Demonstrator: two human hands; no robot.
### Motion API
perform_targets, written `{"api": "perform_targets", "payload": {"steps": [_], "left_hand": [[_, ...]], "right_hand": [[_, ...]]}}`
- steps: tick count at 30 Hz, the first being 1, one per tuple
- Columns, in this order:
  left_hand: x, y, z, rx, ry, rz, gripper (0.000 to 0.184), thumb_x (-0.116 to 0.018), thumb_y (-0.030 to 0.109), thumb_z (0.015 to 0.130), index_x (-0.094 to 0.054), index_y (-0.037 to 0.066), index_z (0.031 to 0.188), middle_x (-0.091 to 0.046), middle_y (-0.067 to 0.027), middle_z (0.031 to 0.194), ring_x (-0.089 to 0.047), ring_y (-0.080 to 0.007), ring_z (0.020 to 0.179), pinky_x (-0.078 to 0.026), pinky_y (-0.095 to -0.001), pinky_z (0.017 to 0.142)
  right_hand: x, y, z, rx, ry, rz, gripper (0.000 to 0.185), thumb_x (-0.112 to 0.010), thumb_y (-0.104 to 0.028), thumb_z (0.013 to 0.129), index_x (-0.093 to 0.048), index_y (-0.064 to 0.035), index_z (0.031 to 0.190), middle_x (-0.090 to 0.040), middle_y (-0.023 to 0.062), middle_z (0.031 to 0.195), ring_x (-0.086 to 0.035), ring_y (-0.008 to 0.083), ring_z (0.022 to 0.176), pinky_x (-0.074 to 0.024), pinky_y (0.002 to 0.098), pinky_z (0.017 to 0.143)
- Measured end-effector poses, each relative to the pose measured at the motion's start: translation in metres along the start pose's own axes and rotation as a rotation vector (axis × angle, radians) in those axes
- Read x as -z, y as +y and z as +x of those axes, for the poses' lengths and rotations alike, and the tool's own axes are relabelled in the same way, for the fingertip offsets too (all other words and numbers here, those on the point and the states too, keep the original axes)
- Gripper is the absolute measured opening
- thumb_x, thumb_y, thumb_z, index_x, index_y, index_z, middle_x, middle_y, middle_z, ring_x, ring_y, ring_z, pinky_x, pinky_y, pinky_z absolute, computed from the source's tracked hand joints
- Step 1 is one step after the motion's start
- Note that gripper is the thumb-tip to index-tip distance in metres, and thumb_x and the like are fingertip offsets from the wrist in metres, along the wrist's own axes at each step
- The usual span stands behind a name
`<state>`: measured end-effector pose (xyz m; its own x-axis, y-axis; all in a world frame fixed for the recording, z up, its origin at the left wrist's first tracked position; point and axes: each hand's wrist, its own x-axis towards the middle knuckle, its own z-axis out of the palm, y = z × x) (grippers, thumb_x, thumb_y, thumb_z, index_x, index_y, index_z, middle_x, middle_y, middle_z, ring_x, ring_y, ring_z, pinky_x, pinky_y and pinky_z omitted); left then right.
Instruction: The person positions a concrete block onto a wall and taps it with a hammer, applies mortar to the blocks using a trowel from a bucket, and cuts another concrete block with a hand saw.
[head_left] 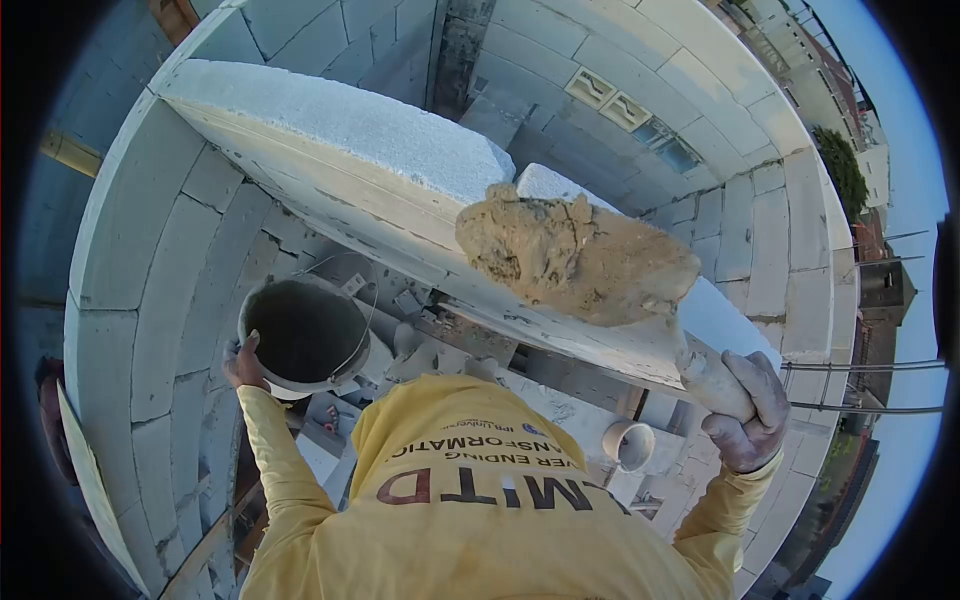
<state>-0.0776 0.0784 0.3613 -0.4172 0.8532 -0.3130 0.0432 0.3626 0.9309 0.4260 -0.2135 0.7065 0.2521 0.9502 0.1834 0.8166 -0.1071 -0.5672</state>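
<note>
Left hand: the bare left hand (246,362) is closed on the rim of a round, dark-grey bucket (305,384) with a thin wire handle, beside the near wall.
Right hand: the bare, dust-coated right hand (750,412) is wrapped around the handle of a mortar-smeared trowel (716,386).
Mortar: a thick, grey-brown lump of wet mortar (535,250) sits on the blade, over the wall top.
Wall: long, pale-grey blocks (350,125) are set in place; a narrow gap shows at one joint.
Progress: the visible top is unmortared; the part beneath the blade is hidden.
</note>
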Motion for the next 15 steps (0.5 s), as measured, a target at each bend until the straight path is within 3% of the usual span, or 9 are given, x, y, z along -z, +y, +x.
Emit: {"api": "perform_targets", "payload": {"steps": [2, 6, 15], "left_hand": [[-0.006, -0.003, 0.003, 0.026, -0.031, -0.03, 0.018, -0.072, 0.006, 0.073, -0.063, 0.0, 0.088, -0.065, -0.0048, 0.082, -0.058, -0.0144, 0.075, -0.044, -0.0274, 0.072], [-0.025, 0.007, -0.011, 0.108, -0.087, -0.188, 0.016, -0.07, 0.004, 0.074, -0.062, 0.0, 0.087, -0.065, -0.0064, 0.082, -0.06, -0.0163, 0.073, -0.047, -0.0296, 0.071], [-0.041, -0.005, -0.005, 0.103, -0.15, -0.187, 0.017, -0.071, 0.005, 0.074, -0.062, 0.001, 0.089, -0.066, -0.0072, 0.084, -0.06, -0.0167, 0.072, -0.048, -0.0298, 0.07]], "right_hand": [[0.0, -0.006, 0.015, 0.103, 0.156, -0.168, 0.06, -0.08, -0.033, 0.073, -0.061, 0.0001, 0.119, -0.061, 0.0133, 0.083, -0.057, 0.0245, 0.074, -0.045, 0.0339, 0.065], [-0.029, -0.003, 0.03, 0.09, 0.204, -0.33, 0.059, -0.077, -0.019, 0.072, -0.057, 0.0005, 0.124, -0.061, 0.0164, 0.095, -0.057, 0.0282, 0.078, -0.0485, 0.0389, 0.07], [-0.096, 0.022, 0.027, 0.099, 0.25, -0.568, 0.058, -0.077, -0.015, 0.071, -0.058, -0.0042, 0.125, -0.054, 0.0139, 0.09, -0.055, 0.029, 0.08, -0.0488, 0.0394, 0.069]]}}
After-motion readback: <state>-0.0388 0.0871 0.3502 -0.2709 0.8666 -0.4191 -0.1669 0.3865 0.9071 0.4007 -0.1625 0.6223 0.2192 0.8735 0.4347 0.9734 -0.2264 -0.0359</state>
